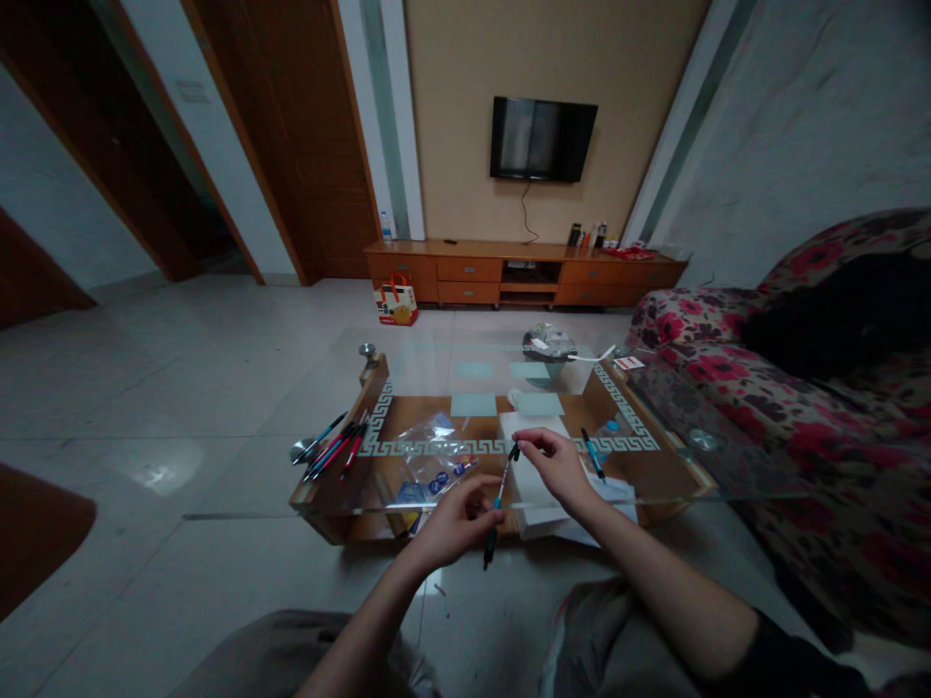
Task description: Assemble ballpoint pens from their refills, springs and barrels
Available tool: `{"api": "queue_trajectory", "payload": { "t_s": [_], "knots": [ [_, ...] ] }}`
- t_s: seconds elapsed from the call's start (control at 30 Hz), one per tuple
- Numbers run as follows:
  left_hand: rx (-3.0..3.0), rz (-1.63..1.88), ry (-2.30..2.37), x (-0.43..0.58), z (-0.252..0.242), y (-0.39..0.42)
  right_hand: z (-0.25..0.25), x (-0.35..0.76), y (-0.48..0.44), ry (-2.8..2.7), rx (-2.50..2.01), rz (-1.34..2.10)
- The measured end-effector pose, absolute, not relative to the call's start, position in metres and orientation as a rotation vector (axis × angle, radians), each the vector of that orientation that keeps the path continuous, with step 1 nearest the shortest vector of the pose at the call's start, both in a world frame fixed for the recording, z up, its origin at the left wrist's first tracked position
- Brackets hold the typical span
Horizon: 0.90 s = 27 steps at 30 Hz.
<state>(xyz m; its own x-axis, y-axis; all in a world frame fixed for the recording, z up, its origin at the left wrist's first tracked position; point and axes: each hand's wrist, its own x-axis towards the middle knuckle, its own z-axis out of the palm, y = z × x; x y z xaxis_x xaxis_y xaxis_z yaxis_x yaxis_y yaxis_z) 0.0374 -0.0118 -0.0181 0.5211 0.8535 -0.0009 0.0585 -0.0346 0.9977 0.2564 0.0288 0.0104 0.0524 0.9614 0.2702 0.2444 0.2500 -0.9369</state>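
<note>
Over the near edge of the glass table, my left hand (464, 516) is closed on the black and blue barrel of a pen (491, 548), which tilts with its black end down. A thin, pale shaft like a refill runs up from the barrel. At its upper end, my right hand (557, 467) pinches a small black piece (515, 451). Right of that hand, a blue and black pen (593, 454) lies on the glass. A bunch of red, black and blue pens (336, 448) rests at the left side of the table.
A clear plastic bag (436, 441) lies left of centre. Through the glass table (320, 388) I see a white box (534, 523) and papers. A grey plastic bag (549, 341) sits at the far edge. The flowered sofa (727, 388) stands at the right.
</note>
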Motion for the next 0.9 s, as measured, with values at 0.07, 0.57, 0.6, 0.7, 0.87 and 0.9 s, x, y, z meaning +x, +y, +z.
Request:
{"api": "queue_trajectory", "payload": {
  "t_s": [0.07, 0.57, 0.6, 0.7, 0.87, 0.9],
  "knots": [
    [1.482, 0.769, 0.827, 0.0377, -0.0194, -0.0113, 0.0104, 0.2555, 0.0279, -1.437, -1.207, 0.833],
    [1.474, 0.772, 0.846, 0.0375, -0.0235, -0.0108, 0.0096, 0.2513, 0.023, -1.538, -1.204, 0.887],
    [1.479, 0.771, 0.851, 0.0373, -0.0237, -0.0109, 0.0093, 0.2507, 0.0227, -1.542, -1.198, 0.89],
    [1.497, 0.764, 0.864, 0.0371, -0.0236, -0.0112, 0.0098, 0.249, 0.0219, -1.544, -1.189, 0.895],
    [1.492, 0.761, 0.892, 0.039, -0.0201, -0.0121, 0.0133, 0.2476, 0.02, -1.525, -1.202, 0.906],
    [1.484, 0.761, 0.894, 0.0393, -0.0193, -0.0121, 0.0138, 0.2471, 0.0193, -1.517, -1.203, 0.909]
  ]
}}
